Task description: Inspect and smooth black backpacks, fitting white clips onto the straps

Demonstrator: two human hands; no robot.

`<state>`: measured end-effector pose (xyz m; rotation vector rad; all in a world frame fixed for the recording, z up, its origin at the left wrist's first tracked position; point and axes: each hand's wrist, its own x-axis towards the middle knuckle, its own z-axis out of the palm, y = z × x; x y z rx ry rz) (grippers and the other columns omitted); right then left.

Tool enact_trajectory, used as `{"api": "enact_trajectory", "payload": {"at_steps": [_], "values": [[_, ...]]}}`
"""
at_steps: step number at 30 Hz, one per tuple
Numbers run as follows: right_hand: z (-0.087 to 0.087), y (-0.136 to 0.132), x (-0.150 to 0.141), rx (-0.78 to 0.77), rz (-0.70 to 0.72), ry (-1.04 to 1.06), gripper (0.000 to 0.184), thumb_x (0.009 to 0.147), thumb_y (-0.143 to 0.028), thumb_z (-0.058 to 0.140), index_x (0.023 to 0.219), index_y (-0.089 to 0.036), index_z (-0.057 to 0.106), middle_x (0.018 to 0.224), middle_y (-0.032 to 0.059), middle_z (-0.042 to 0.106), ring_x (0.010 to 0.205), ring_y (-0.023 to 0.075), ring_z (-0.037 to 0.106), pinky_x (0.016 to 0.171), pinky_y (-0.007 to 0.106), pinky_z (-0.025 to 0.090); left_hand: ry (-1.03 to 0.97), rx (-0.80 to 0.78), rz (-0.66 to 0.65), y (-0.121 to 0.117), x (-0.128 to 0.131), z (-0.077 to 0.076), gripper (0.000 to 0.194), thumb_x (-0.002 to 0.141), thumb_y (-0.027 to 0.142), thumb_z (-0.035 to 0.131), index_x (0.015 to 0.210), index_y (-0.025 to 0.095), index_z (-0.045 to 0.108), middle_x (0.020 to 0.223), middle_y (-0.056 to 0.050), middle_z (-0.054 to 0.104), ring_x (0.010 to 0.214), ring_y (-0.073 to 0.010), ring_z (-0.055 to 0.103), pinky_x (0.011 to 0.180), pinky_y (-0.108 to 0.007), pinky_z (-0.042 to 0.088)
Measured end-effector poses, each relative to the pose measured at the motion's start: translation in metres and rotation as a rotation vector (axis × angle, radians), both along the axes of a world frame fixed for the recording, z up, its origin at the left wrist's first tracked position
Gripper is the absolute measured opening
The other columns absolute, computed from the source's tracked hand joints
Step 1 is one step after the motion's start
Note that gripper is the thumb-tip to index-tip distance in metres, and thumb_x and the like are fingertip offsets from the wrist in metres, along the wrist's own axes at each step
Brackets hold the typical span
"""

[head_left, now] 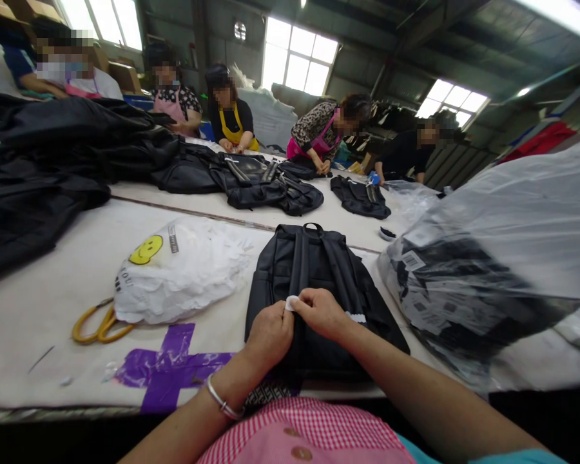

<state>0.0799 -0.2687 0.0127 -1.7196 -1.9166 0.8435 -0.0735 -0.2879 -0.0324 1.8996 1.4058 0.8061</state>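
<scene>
A black backpack (270,283) lies on the table before me, its straps facing up and its top loop pointing away. Over its left strap, my left hand (273,330) and my right hand (321,312) meet, fingers pinched. Between their fingertips shows a small white piece (290,303), perhaps paper or tape; both hands grip it. A second white strip with a jagged edge (356,318) sits on the right strap, beside my right wrist. The lower part of the strap is hidden behind my hands.
Left of the backpack are a white plastic bag (183,277) with a smiley and yellow-handled scissors (101,325). Purple tape (167,367) crosses the table's near edge. A large clear bag (464,277) of packed goods bulges at right. Across the table, several people work among black bags (256,180).
</scene>
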Motion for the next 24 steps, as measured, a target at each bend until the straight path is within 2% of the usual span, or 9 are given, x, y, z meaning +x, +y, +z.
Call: {"api": "enact_trajectory", "payload": {"at_steps": [4,6,10,14,17,21,24], "values": [[-0.008,-0.003,-0.003,-0.085,-0.063,0.145,0.031,0.085,-0.033,0.055,0.058,-0.017,0.058,0.053,-0.0008,0.056,0.052,0.0115,0.049,0.054,0.024,0.035,0.004,0.12,0.002,-0.005,-0.002,0.011,0.024,0.093,0.022,0.042,0.097,0.017,0.065,0.093,-0.01,0.068,0.089,-0.0211,0.062,0.082,-0.031,0.042],[-0.011,-0.002,-0.003,-0.056,-0.065,0.163,0.03,0.085,-0.033,0.055,0.06,-0.017,0.06,0.053,-0.0009,0.057,0.053,0.0116,0.049,0.054,0.024,0.036,0.039,0.184,0.001,-0.006,-0.007,0.018,0.022,0.09,0.022,0.047,0.102,0.017,0.066,0.095,-0.009,0.066,0.093,-0.0215,0.06,0.085,-0.032,0.043],[-0.014,-0.001,-0.005,0.033,-0.048,0.159,0.028,0.082,-0.031,0.054,0.059,-0.016,0.06,0.053,-0.0011,0.056,0.054,0.0116,0.049,0.053,0.023,0.033,0.124,0.207,0.024,-0.001,-0.013,0.024,0.024,0.094,0.032,0.048,0.085,0.019,0.066,0.082,-0.005,0.064,0.079,-0.0191,0.06,0.074,-0.03,0.042],[-0.016,-0.001,-0.006,-0.003,-0.035,0.189,0.027,0.083,-0.032,0.052,0.061,-0.017,0.059,0.053,-0.0015,0.055,0.053,0.0116,0.048,0.052,0.024,0.033,0.183,0.276,0.065,0.007,-0.01,0.016,0.034,0.096,0.028,0.042,0.067,0.019,0.058,0.069,-0.005,0.06,0.066,-0.0165,0.054,0.065,-0.03,0.035],[-0.019,-0.002,-0.005,0.071,-0.039,0.161,0.032,0.082,-0.036,0.052,0.056,-0.018,0.052,0.053,-0.0026,0.049,0.055,0.0113,0.045,0.053,0.024,0.031,0.128,0.307,0.099,0.01,-0.008,0.008,0.037,0.095,0.027,0.042,0.061,0.019,0.052,0.063,-0.003,0.057,0.059,-0.0147,0.049,0.06,-0.03,0.03],[-0.025,-0.006,-0.001,0.092,-0.116,0.174,0.032,0.08,-0.038,0.051,0.055,-0.018,0.049,0.053,-0.0033,0.043,0.055,0.011,0.041,0.054,0.025,0.03,-0.081,0.198,0.213,0.015,-0.01,0.004,0.039,0.093,0.032,0.044,0.057,0.019,0.049,0.055,0.0,0.052,0.055,-0.0131,0.046,0.058,-0.029,0.029],[-0.031,-0.01,0.002,0.074,-0.162,0.239,0.035,0.081,-0.043,0.053,0.057,-0.018,0.049,0.053,-0.0037,0.043,0.053,0.0106,0.041,0.052,0.024,0.03,-0.307,-0.032,0.192,0.023,-0.012,0.006,0.038,0.089,0.037,0.049,0.056,0.019,0.052,0.054,0.001,0.053,0.055,-0.0135,0.05,0.057,-0.026,0.033]]}}
